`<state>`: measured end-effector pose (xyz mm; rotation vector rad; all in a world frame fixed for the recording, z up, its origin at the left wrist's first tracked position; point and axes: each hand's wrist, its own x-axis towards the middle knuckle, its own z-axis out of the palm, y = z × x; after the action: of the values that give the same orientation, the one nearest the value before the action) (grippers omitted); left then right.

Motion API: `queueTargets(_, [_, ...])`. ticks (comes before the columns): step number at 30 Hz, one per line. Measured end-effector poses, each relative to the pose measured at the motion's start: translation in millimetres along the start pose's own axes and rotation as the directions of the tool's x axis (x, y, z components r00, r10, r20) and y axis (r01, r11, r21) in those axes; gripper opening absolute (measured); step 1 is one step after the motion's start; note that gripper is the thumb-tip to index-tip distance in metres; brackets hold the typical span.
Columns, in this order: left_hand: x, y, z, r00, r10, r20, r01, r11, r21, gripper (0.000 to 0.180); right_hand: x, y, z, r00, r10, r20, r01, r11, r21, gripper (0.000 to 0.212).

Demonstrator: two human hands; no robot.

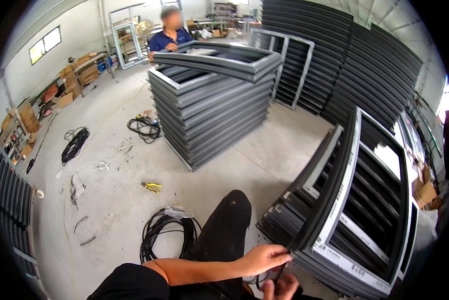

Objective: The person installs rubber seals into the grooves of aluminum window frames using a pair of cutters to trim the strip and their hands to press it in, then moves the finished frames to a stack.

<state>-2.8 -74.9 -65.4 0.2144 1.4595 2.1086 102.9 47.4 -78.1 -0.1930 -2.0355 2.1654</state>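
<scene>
At the lower right of the frame, a dark window frame with pale film on its face [342, 200] lies tilted on top of a stack of similar frames [284, 212]. The person's left hand [267, 259] reaches in from the lower left, thumb and fingertips pinched on a thin black strip [280, 272] at that frame's near corner. The right hand [282, 288] is just below, at the bottom edge, fingers curled close to the strip; whether it grips the strip cannot be told.

The person's bent knee in black trousers [229, 215] rises beside the stack. To its left, at bottom centre, lies a coil of black cable [147, 242] with a clear plastic piece [178, 212] on its upper rim; yellow-handled pliers [152, 187] lie on the floor above it.

At upper centre, a co-worker in a dark blue shirt [159, 42] stands behind a tall stack of grey frames [224, 120], one hand [171, 47] touching the frame lying askew on top [204, 62]. More black frames [309, 35] are piled high at the upper right.
</scene>
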Motion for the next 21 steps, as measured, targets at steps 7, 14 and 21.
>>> queueTargets(7, [49, 1, -46, 0.962, 0.108, -0.249, -0.012, 0.935, 0.356, 0.037, 10, -24, -20, 0.974, 0.211, -0.081, -0.224, 0.951, -0.214, 0.014])
queueTargets(14, [100, 15, -32, 0.99, -0.104, -0.099, 0.123, 0.97, 0.21, 0.045, 16, -26, -11, 0.914, 0.345, 0.214, -0.378, 0.916, 0.135, 0.017])
queueTargets(21, [111, 4, -34, 0.995, -0.081, -0.055, 0.093, 0.955, 0.283, 0.039, 17, -12, -10, 0.931, 0.279, 0.233, -0.315, 0.939, 0.134, 0.017])
